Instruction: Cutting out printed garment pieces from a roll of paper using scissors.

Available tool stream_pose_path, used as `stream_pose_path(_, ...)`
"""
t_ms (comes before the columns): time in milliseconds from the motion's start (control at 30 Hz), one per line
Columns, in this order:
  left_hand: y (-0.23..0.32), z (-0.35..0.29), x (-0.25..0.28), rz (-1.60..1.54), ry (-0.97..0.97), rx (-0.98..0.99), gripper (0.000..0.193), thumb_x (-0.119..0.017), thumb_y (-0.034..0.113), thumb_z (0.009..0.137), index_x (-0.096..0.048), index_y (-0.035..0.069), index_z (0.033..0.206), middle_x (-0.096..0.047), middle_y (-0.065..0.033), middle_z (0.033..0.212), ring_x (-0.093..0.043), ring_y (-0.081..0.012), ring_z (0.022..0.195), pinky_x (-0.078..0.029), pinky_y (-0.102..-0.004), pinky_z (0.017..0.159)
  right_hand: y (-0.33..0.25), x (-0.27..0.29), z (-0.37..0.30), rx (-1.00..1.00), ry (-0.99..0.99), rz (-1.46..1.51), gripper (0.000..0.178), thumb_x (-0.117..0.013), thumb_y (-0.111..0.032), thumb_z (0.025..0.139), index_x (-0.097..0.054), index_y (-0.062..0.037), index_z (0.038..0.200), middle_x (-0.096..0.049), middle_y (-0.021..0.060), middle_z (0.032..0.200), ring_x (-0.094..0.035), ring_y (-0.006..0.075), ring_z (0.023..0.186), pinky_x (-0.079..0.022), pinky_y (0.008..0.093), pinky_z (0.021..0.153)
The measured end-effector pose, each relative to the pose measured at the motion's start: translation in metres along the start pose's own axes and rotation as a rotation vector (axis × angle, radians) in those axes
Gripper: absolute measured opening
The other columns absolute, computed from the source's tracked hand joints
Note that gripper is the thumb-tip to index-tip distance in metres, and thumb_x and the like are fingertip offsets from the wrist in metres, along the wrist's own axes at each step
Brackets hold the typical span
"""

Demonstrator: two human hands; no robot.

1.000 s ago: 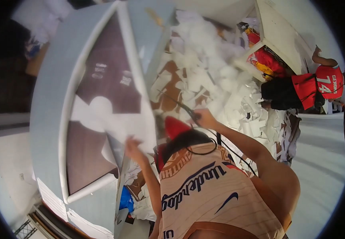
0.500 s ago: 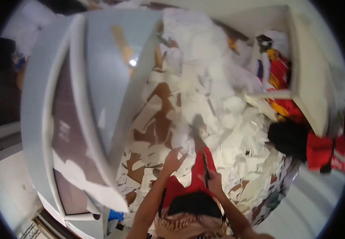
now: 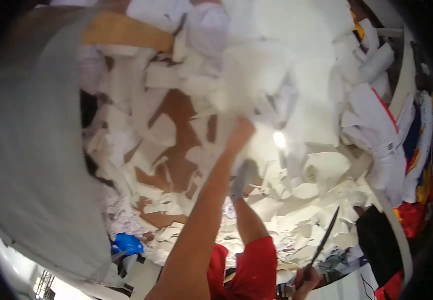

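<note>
My left hand [image 3: 243, 131] is stretched far forward over a heap of white scraps [image 3: 169, 202]. It is at the edge of a large pale sheet-like piece [image 3: 256, 70]. Blur smears its fingers, so their grip does not show. At the lower right, my right hand [image 3: 306, 283] is closed round the handle of a long, thin, dark-bladed knife [image 3: 325, 237]. The blade points up and away, well apart from my left hand. Whether the scraps are cloth or paper is hard to tell.
My grey-socked foot [image 3: 244, 177] stands among the scraps. A big grey-blue panel [image 3: 31, 150] borders the left side. White garments with red trim [image 3: 384, 140] are piled at the right, beside a black cloth [image 3: 379, 245]. A blue plastic bundle [image 3: 127, 244] lies at the lower left.
My left hand has reached far forward from near my lap. My right hand has moved right and nearer, with the knife. The view has shifted closer to the scrap heap.
</note>
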State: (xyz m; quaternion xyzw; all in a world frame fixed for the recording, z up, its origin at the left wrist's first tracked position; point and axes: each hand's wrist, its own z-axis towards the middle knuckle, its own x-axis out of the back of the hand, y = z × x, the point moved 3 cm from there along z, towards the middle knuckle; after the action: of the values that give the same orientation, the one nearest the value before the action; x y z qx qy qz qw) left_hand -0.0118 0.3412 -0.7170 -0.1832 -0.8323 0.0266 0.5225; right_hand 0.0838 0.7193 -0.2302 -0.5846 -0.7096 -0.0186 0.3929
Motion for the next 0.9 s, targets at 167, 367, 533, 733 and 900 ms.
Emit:
stream_pose_path(167,-0.046,-0.067,0.063,-0.526,-0.136,0.174,0.046,-0.066,0.026,0.086,-0.057,0.010,0.128,-0.056,-0.0137,0.123,-0.056,-0.0355,0.114,-0.050,-0.0577,0.082,-0.049,-0.044,-0.029,-0.014,-0.105,-0.212,0.031,-0.066,-0.004,0.091,-0.048,-0.0114,0.067,-0.041,-0.0027,0.049,-0.036,0.0086,0.037,-0.026,0.0258,0.036)
stream_pose_path(367,-0.101,-0.247,0.334,-1.374,-0.010,0.668,0.078,-0.078,0.038,0.074,-0.049,0.001,0.137,-0.059,-0.0216,0.129,-0.059,-0.0395,0.115,-0.049,-0.0477,0.096,-0.190,-0.041,-0.151,0.280,-0.281,-0.130,0.036,-0.067,-0.006,0.094,-0.045,-0.0104,0.067,-0.038,-0.0033,0.051,-0.034,0.0082,0.037,-0.027,0.0250,0.037)
stream_pose_path(533,-0.327,-0.474,0.614,-1.557,0.693,0.768,0.076,-0.080,0.023,0.076,-0.044,0.000,0.140,-0.054,-0.0231,0.130,-0.053,-0.0391,0.123,-0.045,-0.0456,0.105,-0.326,-0.073,-0.281,0.479,-0.554,-0.076,0.034,-0.063,-0.010,0.097,-0.045,-0.0140,0.068,-0.038,-0.0044,0.051,-0.036,0.0082,0.039,-0.027,0.0248,0.038)
stream_pose_path(733,-0.527,-0.706,0.604,-0.655,1.010,1.496,0.059,-0.080,0.023,0.080,-0.057,-0.002,0.129,-0.063,-0.0199,0.101,-0.064,-0.0352,0.089,-0.051,-0.0418,0.075,-0.434,-0.107,-0.430,0.685,-0.748,0.021,0.032,-0.072,-0.012,0.092,-0.049,-0.0115,0.070,-0.045,-0.0032,0.055,-0.040,0.0069,0.040,-0.028,0.0240,0.038)
stream_pose_path(900,-0.625,-0.782,0.429,-0.392,0.546,1.673,0.065,-0.077,0.020,0.075,-0.055,0.005,0.134,-0.059,-0.0133,0.110,-0.060,-0.0331,0.102,-0.050,-0.0469,0.080,-0.478,-0.166,-0.512,0.737,-0.790,0.049,0.028,-0.074,-0.014,0.091,-0.052,-0.0111,0.073,-0.047,-0.0031,0.055,-0.043,0.0070,0.039,-0.031,0.0238,0.037)
